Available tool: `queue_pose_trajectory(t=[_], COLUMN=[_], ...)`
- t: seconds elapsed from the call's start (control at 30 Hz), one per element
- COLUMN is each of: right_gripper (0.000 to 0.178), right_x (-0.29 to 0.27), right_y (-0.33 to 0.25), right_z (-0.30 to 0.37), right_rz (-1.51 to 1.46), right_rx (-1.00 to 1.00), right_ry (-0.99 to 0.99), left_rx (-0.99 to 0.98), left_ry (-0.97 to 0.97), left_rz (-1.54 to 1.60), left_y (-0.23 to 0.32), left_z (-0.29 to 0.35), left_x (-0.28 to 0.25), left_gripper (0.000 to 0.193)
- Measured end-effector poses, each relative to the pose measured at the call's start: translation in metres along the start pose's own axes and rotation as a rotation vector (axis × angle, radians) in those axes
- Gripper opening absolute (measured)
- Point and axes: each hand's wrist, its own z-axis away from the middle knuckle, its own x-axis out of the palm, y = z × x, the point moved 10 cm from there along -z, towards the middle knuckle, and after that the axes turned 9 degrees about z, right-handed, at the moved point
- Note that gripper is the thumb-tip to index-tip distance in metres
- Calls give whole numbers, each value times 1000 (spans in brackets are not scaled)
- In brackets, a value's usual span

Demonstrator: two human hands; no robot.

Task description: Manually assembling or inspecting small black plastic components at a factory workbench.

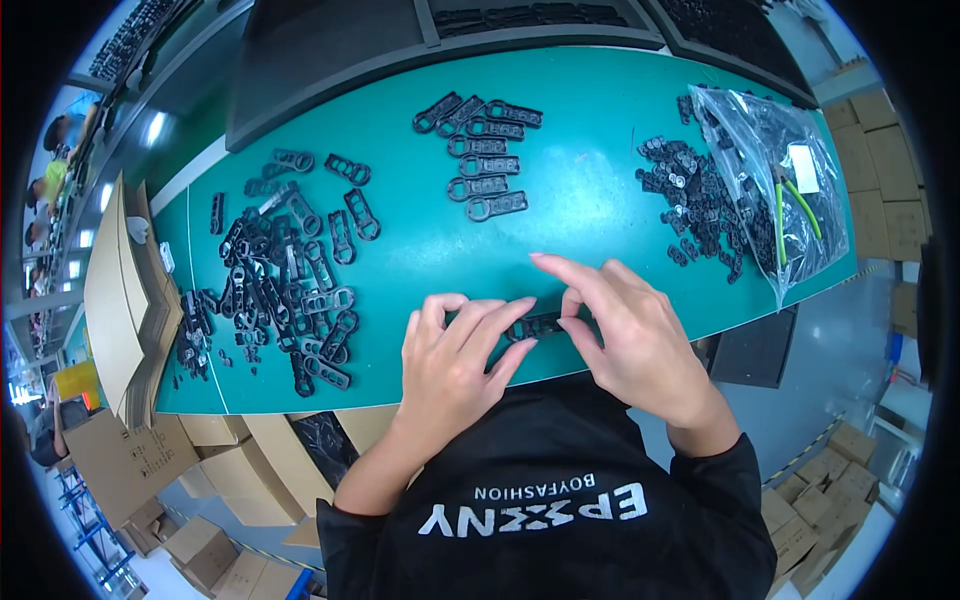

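Observation:
Near the front edge of the green table, a black elongated plastic part (538, 326) with a ring-like end lies between my hands. My left hand (448, 355) pinches its left end between thumb and fingers. At the other end, my right hand (635, 340) has its thumb and a bent finger closed on the part, while its index finger stretches forward above. My fingers cover both ends, so any small piece in them is hidden. Beyond my hands, several similar black parts (484, 165) lie stacked in a column.
A loose heap of black parts (290, 270) covers the table's left side. On the right are small black pieces (690, 195) and a clear plastic bag (760, 150) with green-handled cutters (797, 210) on it. Dark trays (335, 60) border the back; cardboard sheets (125, 310) stand at left.

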Motion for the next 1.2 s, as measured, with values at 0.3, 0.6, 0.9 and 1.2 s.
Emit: queue_pose_trajectory(t=[0.3, 0.6, 0.9, 1.2], right_gripper=[73, 73, 74, 73], right_x=[19, 13, 14, 20], right_y=[-7, -7, -16, -23], right_z=[-3, -4, -16, -20], right_rz=[172, 162, 261, 299], right_rx=[3, -24, -116, -143], right_ry=[-123, -121, -248, -206], left_rx=[66, 78, 82, 131], left_ry=[14, 28, 25, 12], left_rz=[-31, -22, -6, -81], left_y=[3, 4, 3, 7], left_z=[4, 4, 4, 7], left_x=[1, -1, 0, 1], left_gripper=[44, 44, 44, 27])
